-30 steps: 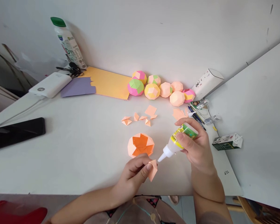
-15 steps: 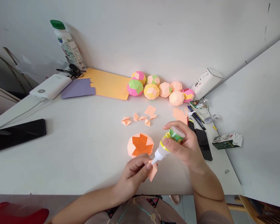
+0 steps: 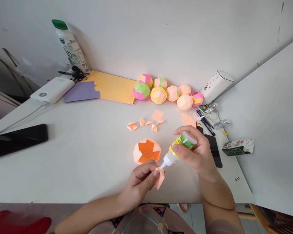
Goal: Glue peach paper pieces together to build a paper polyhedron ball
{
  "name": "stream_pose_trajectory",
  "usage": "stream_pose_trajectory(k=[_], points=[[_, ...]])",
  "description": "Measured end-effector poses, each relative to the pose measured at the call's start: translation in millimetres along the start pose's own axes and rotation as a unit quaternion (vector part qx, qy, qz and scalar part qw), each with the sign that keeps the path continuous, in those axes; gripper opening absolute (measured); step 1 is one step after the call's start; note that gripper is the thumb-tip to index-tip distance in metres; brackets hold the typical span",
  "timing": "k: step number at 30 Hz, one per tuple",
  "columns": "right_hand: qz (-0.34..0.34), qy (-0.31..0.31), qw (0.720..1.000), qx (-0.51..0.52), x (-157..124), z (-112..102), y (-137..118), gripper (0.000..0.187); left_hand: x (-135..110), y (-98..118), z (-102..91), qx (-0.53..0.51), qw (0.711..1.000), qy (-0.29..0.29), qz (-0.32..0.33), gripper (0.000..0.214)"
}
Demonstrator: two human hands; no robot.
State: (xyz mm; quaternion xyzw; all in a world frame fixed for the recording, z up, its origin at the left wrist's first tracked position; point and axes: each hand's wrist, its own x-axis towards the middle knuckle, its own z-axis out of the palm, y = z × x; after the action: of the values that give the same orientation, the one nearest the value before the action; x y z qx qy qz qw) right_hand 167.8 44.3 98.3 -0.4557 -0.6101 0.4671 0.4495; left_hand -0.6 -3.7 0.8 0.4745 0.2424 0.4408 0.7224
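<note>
My left hand (image 3: 143, 179) pinches a folded piece of peach paper (image 3: 160, 180) near the table's front edge. A glue bottle (image 3: 181, 145), tilted with its white nozzle down, is gripped in my right hand (image 3: 197, 151). The nozzle tip is at the upper edge of the paper, by my left fingertips. Just beyond my left hand sits a hollow peach paper ball (image 3: 136, 152) with an orange inside and a jagged opening on top. Farther back lie several small folded paper pieces (image 3: 132, 126) and a flat peach square (image 3: 157, 115).
Several finished paper balls (image 3: 158, 95) line the wall. Yellow card (image 3: 117, 87) and purple paper (image 3: 81, 92) lie back left, with a power bank (image 3: 52, 90) and bottle (image 3: 73, 50). Phones (image 3: 19, 140) flank the table; pens (image 3: 205, 123) and a drink carton (image 3: 238, 146) are right.
My right hand and the glue bottle have shifted slightly to the right, and the nozzle tip has moved a little along the paper's upper edge. My left hand stays in place.
</note>
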Motion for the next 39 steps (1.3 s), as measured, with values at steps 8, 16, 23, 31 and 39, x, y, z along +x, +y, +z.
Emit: stream_pose_trajectory(k=[8, 16, 23, 31, 39], points=[[0.002, -0.031, 0.999, -0.025, -1, -2, -1, 0.022, 0, 0, -0.8, 0.015, 1.0, 0.007, -0.002, 0.035], [-0.003, -0.052, 0.996, -0.072, -1, -4, -5, 0.026, -2, -3, -2.5, 0.029, 0.999, 0.031, -0.007, 0.038], [-0.038, -0.109, 0.991, -0.061, -3, -11, -6, 0.023, -1, -4, -1.5, -0.044, 0.997, 0.067, -0.01, 0.041], [-0.127, -0.18, 0.966, -0.133, -9, -22, -9, 0.037, 1, -2, -0.9, -0.113, 0.985, 0.128, -0.014, 0.042], [-0.21, -0.234, 0.93, -0.192, -13, -25, -12, 0.041, 0, -1, -0.7, -0.125, 0.982, 0.141, -0.022, 0.043]])
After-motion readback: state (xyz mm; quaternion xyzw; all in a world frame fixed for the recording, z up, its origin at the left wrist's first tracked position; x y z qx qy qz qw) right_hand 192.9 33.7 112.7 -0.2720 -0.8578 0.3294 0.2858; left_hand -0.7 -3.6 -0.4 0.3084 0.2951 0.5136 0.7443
